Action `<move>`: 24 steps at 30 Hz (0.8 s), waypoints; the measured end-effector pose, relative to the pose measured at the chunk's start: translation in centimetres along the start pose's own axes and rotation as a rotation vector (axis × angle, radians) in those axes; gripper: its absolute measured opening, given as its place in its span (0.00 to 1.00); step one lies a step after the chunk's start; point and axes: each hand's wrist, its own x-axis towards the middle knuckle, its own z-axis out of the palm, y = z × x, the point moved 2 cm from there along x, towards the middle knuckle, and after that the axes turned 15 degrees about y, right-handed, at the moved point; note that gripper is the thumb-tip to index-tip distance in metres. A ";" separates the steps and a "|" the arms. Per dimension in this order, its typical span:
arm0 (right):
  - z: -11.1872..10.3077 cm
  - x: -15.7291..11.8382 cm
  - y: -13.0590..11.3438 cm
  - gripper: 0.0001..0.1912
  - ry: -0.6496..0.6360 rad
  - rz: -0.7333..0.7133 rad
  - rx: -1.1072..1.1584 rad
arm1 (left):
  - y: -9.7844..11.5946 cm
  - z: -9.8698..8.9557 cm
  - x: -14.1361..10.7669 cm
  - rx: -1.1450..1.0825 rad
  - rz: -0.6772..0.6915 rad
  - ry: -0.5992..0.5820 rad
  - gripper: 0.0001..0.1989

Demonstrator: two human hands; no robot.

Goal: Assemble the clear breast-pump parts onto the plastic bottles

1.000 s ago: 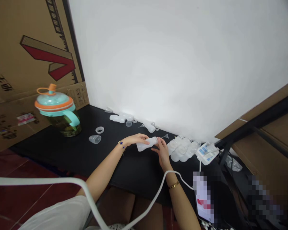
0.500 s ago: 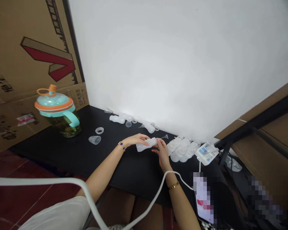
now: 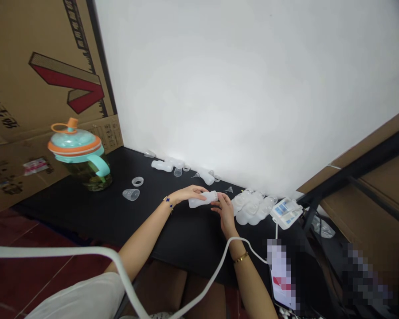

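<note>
My left hand [image 3: 188,193] is wrapped around a small translucent white baby bottle [image 3: 198,201], which lies sideways above the black table with its neck to the right. At that neck, the fingertips of my right hand [image 3: 225,209] are drawn together against the mouth end; any small part between them is hidden. Several similar bottles with clear domed caps [image 3: 252,209] lie grouped just right of my right hand. Behind my hands is a small clear funnel-shaped piece [image 3: 228,189]. A white ring [image 3: 137,181] and a clear domed cap [image 3: 131,194] rest to the left.
Along the wall lie loose bottles [image 3: 162,165], rings and clear pieces. A teal and orange jug [image 3: 83,155] stands at the left. At the right are a white labelled box [image 3: 287,212] and a phone [image 3: 281,283]. A white cable [image 3: 199,297] crosses in front.
The bottle's base has risen slightly, and my right fingers have shifted a little at its neck. Otherwise both hands stay in place.
</note>
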 end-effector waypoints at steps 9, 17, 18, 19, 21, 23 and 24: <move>0.2 -0.2 -0.2 0.20 0.005 0.002 0.001 | 0.0 0.0 -0.1 -0.033 -0.031 -0.013 0.30; 0.1 -0.3 -0.4 0.20 0.016 -0.003 0.002 | 0.1 0.0 -0.1 -0.022 -0.017 -0.002 0.30; 0.1 -0.2 -0.3 0.20 0.017 -0.004 0.003 | 0.1 0.1 -0.1 -0.021 -0.017 0.000 0.30; 0.1 -0.2 -0.3 0.20 0.017 -0.004 0.002 | 0.1 0.1 -0.1 -0.021 -0.017 0.000 0.30; 0.1 -0.2 -0.2 0.20 0.022 -0.007 -0.004 | 0.2 0.1 -0.2 -0.020 -0.016 0.000 0.31; 0.1 -0.1 -0.2 0.20 0.030 -0.007 -0.013 | 0.3 0.1 -0.2 -0.016 -0.015 0.005 0.31; 0.1 -0.1 -0.2 0.21 0.035 -0.007 -0.016 | 0.3 0.1 -0.2 -0.013 -0.013 0.009 0.31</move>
